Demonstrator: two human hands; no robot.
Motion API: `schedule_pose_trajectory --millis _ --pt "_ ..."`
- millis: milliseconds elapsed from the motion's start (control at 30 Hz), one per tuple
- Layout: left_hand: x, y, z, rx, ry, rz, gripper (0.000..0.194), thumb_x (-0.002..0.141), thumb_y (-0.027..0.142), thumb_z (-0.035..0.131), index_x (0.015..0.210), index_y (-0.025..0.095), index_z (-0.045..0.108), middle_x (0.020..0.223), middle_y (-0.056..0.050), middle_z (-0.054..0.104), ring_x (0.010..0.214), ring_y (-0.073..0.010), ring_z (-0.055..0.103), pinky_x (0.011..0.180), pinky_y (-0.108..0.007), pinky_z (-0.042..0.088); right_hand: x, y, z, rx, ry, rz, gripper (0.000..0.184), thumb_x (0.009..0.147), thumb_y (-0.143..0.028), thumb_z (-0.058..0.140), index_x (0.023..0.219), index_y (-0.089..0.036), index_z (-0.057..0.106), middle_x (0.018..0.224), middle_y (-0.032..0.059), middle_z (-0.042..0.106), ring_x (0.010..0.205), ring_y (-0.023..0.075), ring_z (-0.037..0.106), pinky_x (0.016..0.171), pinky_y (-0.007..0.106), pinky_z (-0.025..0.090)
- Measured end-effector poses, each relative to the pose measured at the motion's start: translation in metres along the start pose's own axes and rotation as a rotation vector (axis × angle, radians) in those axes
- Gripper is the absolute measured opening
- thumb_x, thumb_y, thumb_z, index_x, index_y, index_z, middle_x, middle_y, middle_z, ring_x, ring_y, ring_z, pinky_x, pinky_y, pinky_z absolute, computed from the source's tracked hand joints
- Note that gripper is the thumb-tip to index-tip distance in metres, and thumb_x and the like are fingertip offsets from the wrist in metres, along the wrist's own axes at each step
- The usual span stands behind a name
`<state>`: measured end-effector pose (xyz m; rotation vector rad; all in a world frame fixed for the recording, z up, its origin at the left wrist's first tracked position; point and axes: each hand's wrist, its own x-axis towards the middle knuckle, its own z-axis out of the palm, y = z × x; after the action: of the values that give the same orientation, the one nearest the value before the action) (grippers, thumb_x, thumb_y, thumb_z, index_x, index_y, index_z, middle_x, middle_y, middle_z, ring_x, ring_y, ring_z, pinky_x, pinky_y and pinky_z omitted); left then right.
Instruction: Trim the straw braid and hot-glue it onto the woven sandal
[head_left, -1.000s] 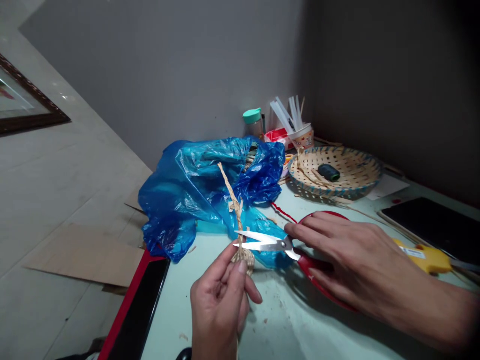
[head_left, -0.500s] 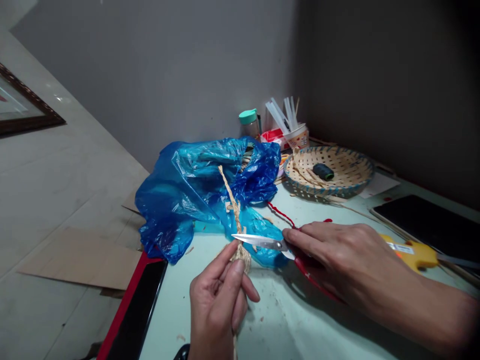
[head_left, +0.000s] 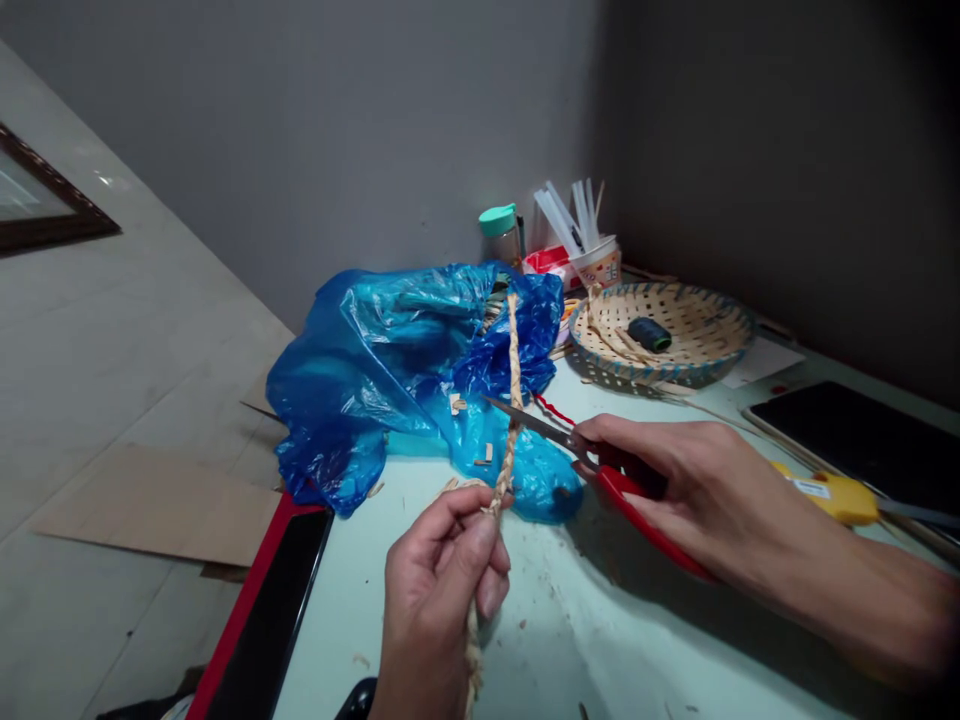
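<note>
My left hand (head_left: 450,570) pinches a braided straw cord (head_left: 505,475) between thumb and fingers. The cord stands up above the hand, and its lower length hangs down below the palm. Red-handled scissors (head_left: 536,425) are in my right hand (head_left: 697,490), with the fingers wrapped around the handles. Their blades look nearly closed and point left, crossing the upper part of the cord; whether they touch it I cannot tell. Behind the cord lies a crumpled blue plastic bag (head_left: 390,350), with small straw scraps (head_left: 485,456) on its near part.
A woven basket (head_left: 705,335) with a dark thread spool (head_left: 649,335) stands at the back right. Beside it are a cup of glue sticks (head_left: 600,265) and a green-lidded jar (head_left: 500,225). A yellow glue gun (head_left: 844,498) and a black tablet (head_left: 847,440) lie at right. Cardboard (head_left: 157,505) is at left.
The scissor blades have closed and moved up along the cord. My left hand now holds the cord lower down, with a longer braided length standing up, shifted right. The bunched straw end has left view.
</note>
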<state>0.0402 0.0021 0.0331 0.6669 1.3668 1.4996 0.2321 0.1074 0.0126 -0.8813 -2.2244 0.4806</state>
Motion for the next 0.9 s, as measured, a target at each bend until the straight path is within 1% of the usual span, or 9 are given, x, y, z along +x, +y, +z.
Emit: schedule_pose_trajectory --millis 133,267,400,500,600,667,700,767,900 --pt "0.0009 -0.0004 0.0009 0.028 -0.032 0.060 0.030 0.089 0.035 0.078 0.113 0.017 0.075 0.066 0.000 0.068 0.043 -0.0030 0.050 0.049 -0.016 0.039 0.0018 -0.0016 -0.0023 0.034 -0.016 0.022 0.017 0.090 -0.023 0.052 0.091 -0.024 0.068 0.063 -0.0046 0.060 0.049 0.0118 0.046 0.046 0.022 0.034" --pt "0.0031 -0.0022 0.0015 -0.043 -0.042 0.022 0.035 0.094 0.032 0.074 0.125 0.017 0.071 0.067 0.000 0.068 0.043 -0.0026 0.049 0.048 -0.015 0.039 0.0030 -0.0021 -0.0030 0.031 -0.013 0.024 0.016 0.090 -0.022 0.052 0.093 -0.024 0.068 0.064 -0.0043 0.062 0.051 0.0124 0.050 0.047 0.023 0.035" --pt "0.0072 -0.0041 -0.0020 -0.161 -0.092 -0.055 0.032 0.091 0.032 0.078 0.119 0.017 0.076 0.068 0.000 0.067 0.044 -0.0013 0.047 0.045 -0.013 0.037 0.0036 -0.0026 -0.0047 -0.041 0.021 -0.053 0.024 0.088 -0.018 0.048 0.100 -0.022 0.069 0.073 -0.0016 0.068 0.056 0.0136 0.058 0.051 0.023 0.040" --pt "0.0092 -0.0029 -0.0038 -0.237 -0.143 -0.105 0.026 0.090 0.028 0.079 0.114 0.016 0.077 0.068 0.000 0.067 0.042 -0.0004 0.044 0.044 -0.012 0.036 0.0034 -0.0047 -0.0057 -0.086 0.030 -0.117 0.024 0.088 -0.017 0.048 0.101 -0.021 0.068 0.076 -0.0002 0.069 0.057 0.0152 0.060 0.050 0.025 0.042" --pt "0.0088 0.0006 -0.0024 -0.301 -0.164 -0.123 0.015 0.092 0.023 0.076 0.102 0.013 0.078 0.067 0.001 0.064 0.042 0.0005 0.040 0.042 -0.012 0.034 0.0018 -0.0071 -0.0041 -0.148 0.050 -0.162 0.025 0.090 -0.020 0.049 0.108 -0.021 0.067 0.088 0.0041 0.070 0.072 0.0214 0.066 0.058 0.031 0.048" --pt "0.0078 0.0031 -0.0010 -0.316 -0.166 -0.121 0.014 0.094 0.022 0.072 0.101 0.011 0.077 0.068 0.001 0.063 0.042 0.0009 0.037 0.042 -0.011 0.033 0.0004 -0.0075 -0.0021 -0.200 0.036 -0.181 0.029 0.092 -0.022 0.050 0.116 -0.020 0.065 0.097 0.0070 0.069 0.081 0.0250 0.067 0.063 0.036 0.051" --pt "0.0073 0.0041 -0.0005 -0.314 -0.166 -0.120 0.015 0.096 0.022 0.070 0.103 0.011 0.077 0.068 0.001 0.062 0.043 0.0010 0.036 0.043 -0.011 0.033 -0.0002 -0.0073 -0.0012 -0.224 0.023 -0.188 0.030 0.092 -0.022 0.050 0.118 -0.019 0.064 0.098 0.0074 0.069 0.082 0.0256 0.066 0.064 0.037 0.051" --pt "0.0067 0.0054 -0.0006 -0.300 -0.166 -0.131 0.017 0.099 0.021 0.065 0.108 0.012 0.076 0.069 0.002 0.061 0.044 0.0006 0.034 0.044 -0.011 0.033 -0.0014 -0.0062 0.0003 -0.264 0.001 -0.206 0.028 0.091 -0.021 0.049 0.115 -0.019 0.063 0.093 0.0061 0.067 0.079 0.0253 0.065 0.062 0.037 0.049" --pt "0.0073 0.0037 -0.0030 -0.278 -0.208 -0.164 0.015 0.101 0.022 0.062 0.103 0.013 0.074 0.069 0.002 0.060 0.046 -0.0010 0.035 0.045 -0.012 0.034 -0.0026 -0.0050 0.0022 -0.353 0.036 -0.286 0.024 0.094 -0.020 0.047 0.111 -0.018 0.063 0.086 0.0037 0.064 0.072 0.0234 0.063 0.059 0.035 0.045"
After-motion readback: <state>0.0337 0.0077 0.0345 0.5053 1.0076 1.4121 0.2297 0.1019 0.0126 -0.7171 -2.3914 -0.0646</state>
